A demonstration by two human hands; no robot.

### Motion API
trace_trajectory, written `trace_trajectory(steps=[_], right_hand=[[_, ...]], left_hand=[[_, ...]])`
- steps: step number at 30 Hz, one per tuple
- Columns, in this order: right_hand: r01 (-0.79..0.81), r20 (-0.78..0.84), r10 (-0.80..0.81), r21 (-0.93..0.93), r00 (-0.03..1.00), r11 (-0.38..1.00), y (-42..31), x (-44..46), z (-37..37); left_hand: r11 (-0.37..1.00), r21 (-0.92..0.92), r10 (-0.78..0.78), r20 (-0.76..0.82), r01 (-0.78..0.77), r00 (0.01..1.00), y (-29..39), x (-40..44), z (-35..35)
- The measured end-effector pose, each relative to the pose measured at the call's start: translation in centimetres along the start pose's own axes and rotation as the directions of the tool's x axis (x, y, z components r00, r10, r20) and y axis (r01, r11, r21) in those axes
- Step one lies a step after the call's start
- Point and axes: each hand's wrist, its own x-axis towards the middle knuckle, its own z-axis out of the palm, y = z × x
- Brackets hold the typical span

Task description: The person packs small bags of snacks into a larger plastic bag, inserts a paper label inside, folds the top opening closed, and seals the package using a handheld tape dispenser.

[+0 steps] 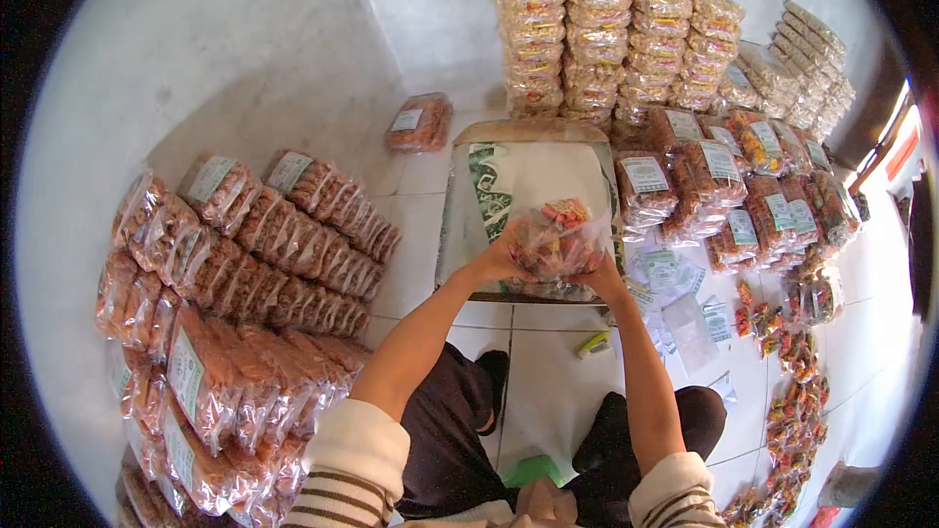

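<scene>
Between my two hands is a clear plastic bag [553, 246] filled with small red, orange and yellow pieces, which I cannot identify more closely. My left hand [499, 260] grips its left side, and my right hand [601, 276] holds the lower right side; the bag partly hides the fingers of both. It sits over the near part of a low, flat stand [562, 171] with a whitish top. A green-and-white printed sheet [487, 188] shows along the stand's left side.
Stacked brown snack packs [264, 235] line the left. Tall columns of pale packs [533, 34] stand behind, and labelled packs [719, 176] are piled at right. Loose labels [665, 272], a yellow-green tool [593, 344] and a trail of small colourful packets [797, 416] lie on the floor.
</scene>
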Motion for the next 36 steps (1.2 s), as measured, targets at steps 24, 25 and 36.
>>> trace_trajectory(steps=[24, 25, 36], right_hand=[[-0.179, -0.036, 0.176, -0.114, 0.984, 0.977, 2.9, -2.4, -3.6], [-0.115, -0.050, 0.107, -0.235, 0.993, 0.965, 3.6, -2.0, -3.7], [-0.193, -0.152, 0.166, -0.187, 0.974, 0.963, -1.7, -2.2, -2.3]], left_hand=[[0.992, -0.126, 0.006, -0.016, -0.008, 1.000, 2.6, -1.3, 0.4], [0.992, -0.112, 0.051, -0.043, -0.056, 0.998, 1.8, -1.1, 0.3], [0.997, 0.065, -0.042, -0.002, 0.042, 0.999, 2.4, -0.3, -0.6]])
